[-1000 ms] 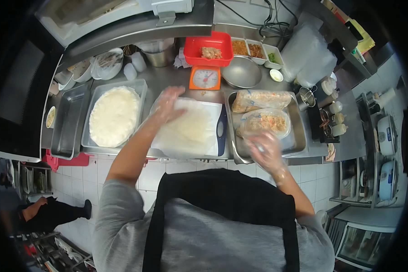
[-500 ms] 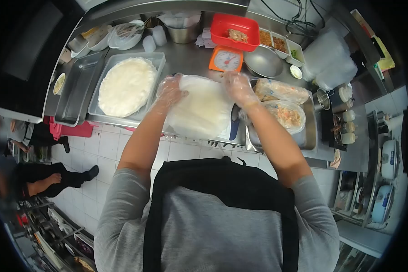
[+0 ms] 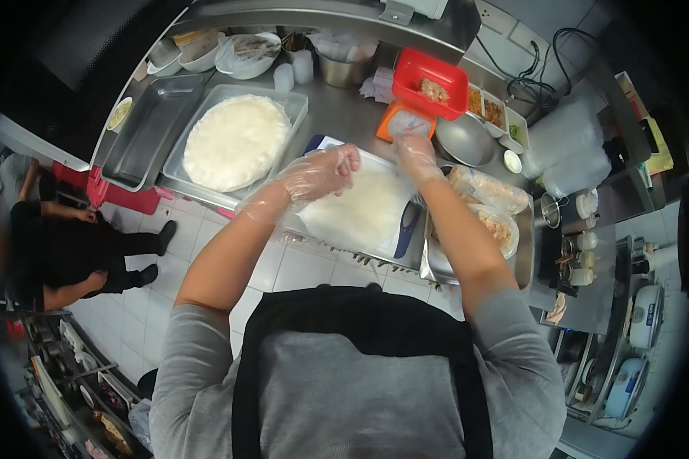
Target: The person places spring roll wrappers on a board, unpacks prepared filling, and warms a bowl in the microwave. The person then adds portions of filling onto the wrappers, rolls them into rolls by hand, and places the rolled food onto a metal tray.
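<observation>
Stainless tabletop (image 3: 333,112) in a working kitchen, front edge facing the wearer. White sheet (image 3: 360,208) lies on the blue-ended cutting board (image 3: 407,233), around mid-length of the tabletop, right at the front edge. Can't tell if it's one layer or several.

Handling, my read: thin, light, floppy, probably tears or creases if yanked and may cling to plastic gloves. Best hold is two adjacent corners or a free edge, light pinch, both sides level; avoid poking the middle.

Left hand (image 3: 321,177), gloved, is over the sheet's far-left part; grip curled, fingertips drawn in. Can't tell if it pinches anything or touches the sheet. Right hand (image 3: 419,157), gloved, is past the board's far-right corner, in front of the orange dial scale (image 3: 394,125); fingers blurred, can't tell how far open the grip is or whether it holds anything.

Next out: right of the board, steel tray (image 3: 439,258) at the front edge, with a plastic-wrapped roll (image 3: 486,189) and a bag of shredded mix (image 3: 499,228). Left of the board, clear container (image 3: 296,115) with a white round stack (image 3: 237,143). Toward the back edge, red tub (image 3: 406,83) with minced filling (image 3: 435,92), steel bowl (image 3: 465,140) just right of the scale. Dark steel pan (image 3: 149,130) near the left end.
</observation>
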`<state>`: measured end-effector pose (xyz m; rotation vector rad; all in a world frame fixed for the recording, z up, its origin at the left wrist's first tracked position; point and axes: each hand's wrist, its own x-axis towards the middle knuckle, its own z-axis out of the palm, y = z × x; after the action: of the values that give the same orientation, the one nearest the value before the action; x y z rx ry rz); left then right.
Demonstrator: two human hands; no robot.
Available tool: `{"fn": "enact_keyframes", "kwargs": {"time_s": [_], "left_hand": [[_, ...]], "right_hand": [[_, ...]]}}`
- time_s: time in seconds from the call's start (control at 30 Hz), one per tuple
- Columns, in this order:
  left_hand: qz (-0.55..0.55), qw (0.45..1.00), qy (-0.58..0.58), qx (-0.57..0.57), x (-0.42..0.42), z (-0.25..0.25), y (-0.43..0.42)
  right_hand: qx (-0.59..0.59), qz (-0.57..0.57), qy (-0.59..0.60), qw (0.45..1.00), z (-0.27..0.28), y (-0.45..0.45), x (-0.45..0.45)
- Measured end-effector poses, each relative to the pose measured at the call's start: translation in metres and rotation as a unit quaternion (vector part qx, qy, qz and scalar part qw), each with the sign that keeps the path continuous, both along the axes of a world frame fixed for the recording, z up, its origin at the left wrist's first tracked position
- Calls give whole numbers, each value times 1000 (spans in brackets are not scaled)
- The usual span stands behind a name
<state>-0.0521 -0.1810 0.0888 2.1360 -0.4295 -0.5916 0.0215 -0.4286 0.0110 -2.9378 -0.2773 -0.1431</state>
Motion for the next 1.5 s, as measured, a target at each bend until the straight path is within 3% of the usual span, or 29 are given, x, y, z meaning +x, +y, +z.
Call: {"fn": "enact_keyframes", "kwargs": {"time_s": [0.1,0.2,0.23,0.37,0.47,0.57,0.67,0.87,0.93,1.0,1.07,1.13,1.23,1.33,1.37,1.47,1.5], "left_hand": [[-118,973,5,-197,5,13,-13],[-89,994,-52,-33,8,46,-22],[-132,981,-140,22,13,34,-16],[-197,945,-218,143,16,-45,8],[-161,948,-233,142,2,-85,10],[-102,952,-251,141,-5,-103,8],[-93,944,-284,138,-9,-113,10],[-30,919,-386,77,-39,-120,-12],[-23,916,-387,106,-44,-122,-30],[-51,905,-379,184,-32,-133,-42],[-63,888,-380,250,-19,-141,-43],[-58,869,-391,299,-12,-141,-41],[-55,951,-297,60,-18,-114,-23],[-74,930,-360,-29,-24,-110,-5],[-65,927,-368,-9,-18,-120,6],[-41,927,-371,45,4,-147,30],[-34,932,-357,59,5,-142,35]], "right_hand": [[244,23,-84,966,23,-29,-34],[288,-14,-100,952,84,-52,-59],[326,-15,-119,938,92,-68,-47],[408,-23,-163,898,138,-59,-10],[305,-50,-49,950,137,-64,38],[158,-9,-11,987,150,-55,43],[56,-15,-94,994,154,-63,41],[321,91,-160,929,136,-75,-38],[283,66,-40,956,119,-42,-85],[150,192,71,967,85,-23,-94],[110,226,78,965,45,-1,-101],[79,171,42,981,20,22,-106],[30,115,65,991,-22,20,-84],[43,27,122,991,-46,16,-60],[58,-9,140,988,-50,15,-56],[3,33,134,990,-39,12,-58],[40,66,103,992,-32,11,-65]]}}
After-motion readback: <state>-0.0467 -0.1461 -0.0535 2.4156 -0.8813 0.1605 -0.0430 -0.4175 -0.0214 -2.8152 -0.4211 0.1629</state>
